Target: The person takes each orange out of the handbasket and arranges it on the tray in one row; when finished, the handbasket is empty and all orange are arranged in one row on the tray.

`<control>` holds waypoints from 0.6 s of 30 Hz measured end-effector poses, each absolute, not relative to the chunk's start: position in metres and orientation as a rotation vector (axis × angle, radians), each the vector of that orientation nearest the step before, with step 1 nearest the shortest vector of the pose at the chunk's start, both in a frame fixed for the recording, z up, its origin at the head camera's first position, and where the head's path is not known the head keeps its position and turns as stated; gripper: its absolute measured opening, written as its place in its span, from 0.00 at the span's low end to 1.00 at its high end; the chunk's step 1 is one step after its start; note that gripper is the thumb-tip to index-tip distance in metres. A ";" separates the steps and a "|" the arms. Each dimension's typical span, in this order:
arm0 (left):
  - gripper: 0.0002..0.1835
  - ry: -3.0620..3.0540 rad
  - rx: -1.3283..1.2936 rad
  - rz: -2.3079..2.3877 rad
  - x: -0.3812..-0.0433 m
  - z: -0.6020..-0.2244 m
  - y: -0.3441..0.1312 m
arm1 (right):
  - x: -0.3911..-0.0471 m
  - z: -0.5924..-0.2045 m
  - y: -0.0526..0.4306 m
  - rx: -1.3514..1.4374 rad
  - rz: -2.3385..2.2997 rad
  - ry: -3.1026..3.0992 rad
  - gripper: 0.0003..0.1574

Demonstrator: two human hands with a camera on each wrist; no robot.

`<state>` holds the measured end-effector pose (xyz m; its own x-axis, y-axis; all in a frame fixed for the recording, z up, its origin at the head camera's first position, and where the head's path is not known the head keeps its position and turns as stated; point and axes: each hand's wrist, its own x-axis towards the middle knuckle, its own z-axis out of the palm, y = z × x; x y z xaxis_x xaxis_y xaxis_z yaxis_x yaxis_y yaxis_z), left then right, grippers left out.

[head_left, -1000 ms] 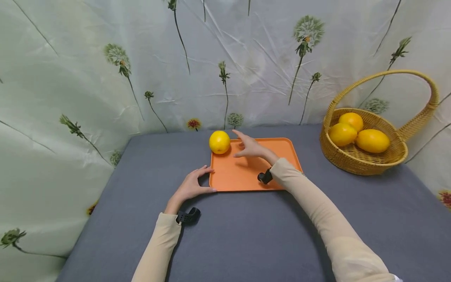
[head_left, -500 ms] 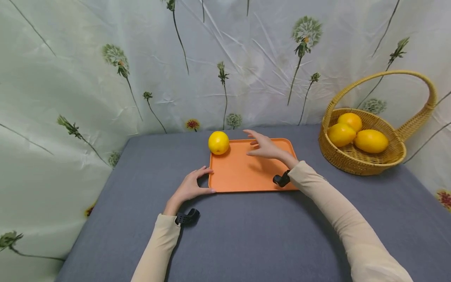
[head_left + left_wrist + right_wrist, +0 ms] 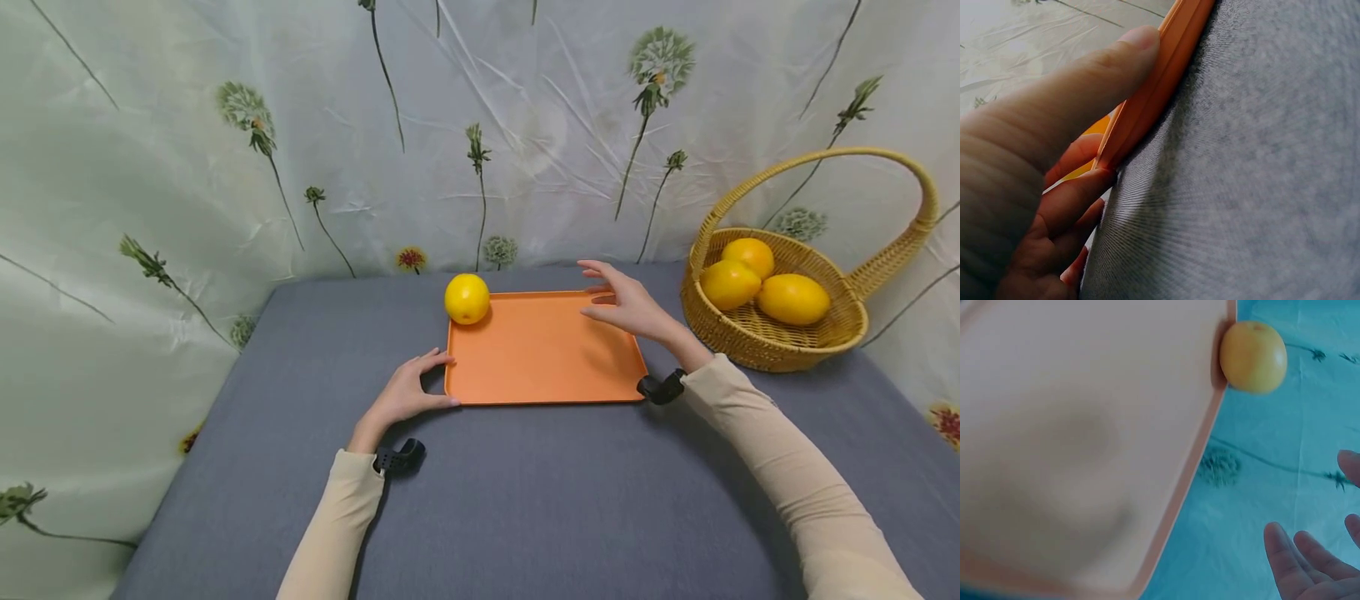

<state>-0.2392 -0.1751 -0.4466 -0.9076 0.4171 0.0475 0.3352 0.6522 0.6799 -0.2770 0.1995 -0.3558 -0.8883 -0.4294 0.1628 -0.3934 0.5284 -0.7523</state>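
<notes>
An orange rectangular tray (image 3: pixel 543 350) lies on the grey cloth. My left hand (image 3: pixel 405 392) holds its near left corner, with the thumb (image 3: pixel 1141 40) against the front rim and the fingertips on the left side. At the tray's far left corner sits a round yellow fruit (image 3: pixel 467 299), which looks like an orange. My right hand (image 3: pixel 626 302) hovers over the right end of the tray, fingers spread loosely and holding nothing. Several of its fingers (image 3: pixel 1282 547) show at the lower right of the right wrist view, well apart from the fruit (image 3: pixel 1254 356).
A wicker basket (image 3: pixel 772 357) with a tall handle stands at the back right. Inside it are three yellow-orange fruits (image 3: pixel 792 300). A curtain (image 3: pixel 525 208) printed with dandelions hangs behind the table (image 3: pixel 525 500).
My right hand has moved right across the tray, away from the round fruit and toward the basket. The left hand stays at the tray's corner, and the fruit has kept its place.
</notes>
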 end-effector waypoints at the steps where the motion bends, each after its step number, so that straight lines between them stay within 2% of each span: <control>1: 0.38 2.751 0.629 1.093 -0.239 -0.446 -0.175 | -0.274 -0.356 0.205 -0.726 -1.321 2.732 0.45; 18: 0.38 2.758 0.632 1.092 -0.238 -0.446 -0.175 | -0.240 -0.348 0.283 -0.472 -1.405 2.930 0.39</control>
<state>-0.2380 -0.1752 -0.4459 -0.9075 0.4169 0.0511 0.3388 0.6547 0.6757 -0.2395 0.2830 -0.3484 -0.9488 -0.1948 0.2485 -0.3157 0.5947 -0.7393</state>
